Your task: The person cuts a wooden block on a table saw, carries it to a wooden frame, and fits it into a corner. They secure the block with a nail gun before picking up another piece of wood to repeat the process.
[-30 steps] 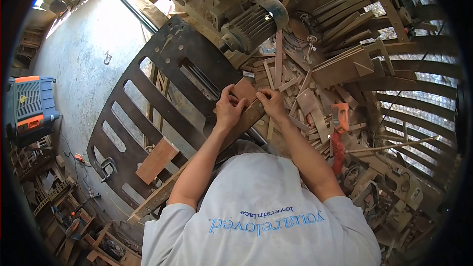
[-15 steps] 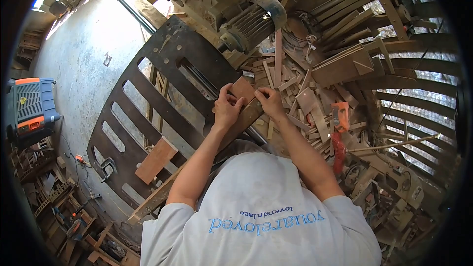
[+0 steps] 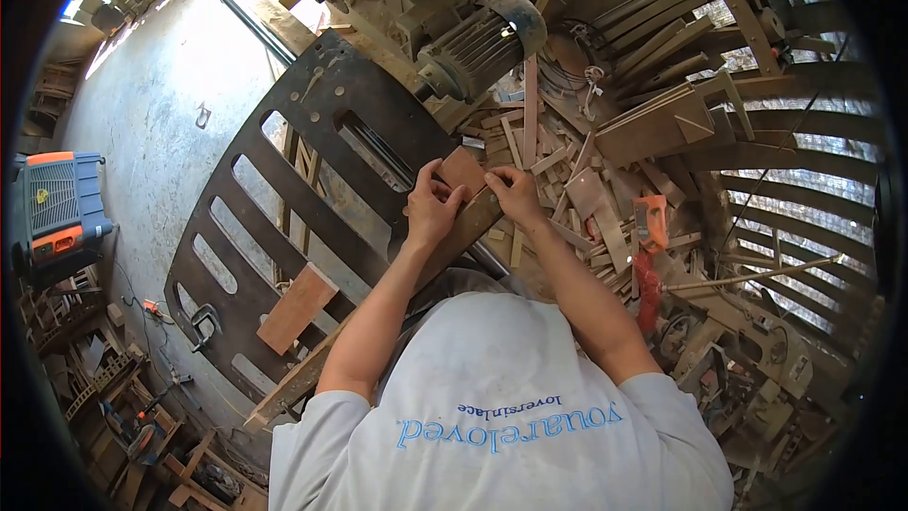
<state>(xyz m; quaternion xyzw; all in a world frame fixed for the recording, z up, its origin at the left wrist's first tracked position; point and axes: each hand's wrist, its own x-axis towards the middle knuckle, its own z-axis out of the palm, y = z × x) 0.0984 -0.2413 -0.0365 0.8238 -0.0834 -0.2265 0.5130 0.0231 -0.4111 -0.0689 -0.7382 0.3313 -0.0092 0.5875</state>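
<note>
A small flat reddish-brown wooden block (image 3: 462,169) is held between my two hands, over the near right corner of a dark slotted metal table (image 3: 312,170). My left hand (image 3: 436,206) grips the block's left side, its fingers curled around the edge. With thumb and fingertips, my right hand (image 3: 512,195) pinches the block's right corner. Beneath the hands runs a long wooden rail (image 3: 416,293) along the table's near edge. A second wooden block (image 3: 297,308) lies on the slotted table, to the left of my forearm.
An electric motor (image 3: 482,47) stands beyond the table. Wood offcuts (image 3: 558,151) are heaped on the right, near an orange tool-like object (image 3: 652,221). A metal clamp (image 3: 205,325) sits at the table's left edge. A blue-orange machine (image 3: 64,203) stands far left.
The view has shifted very slightly. Both hands stay on the wooden block in nearly the same position.
</note>
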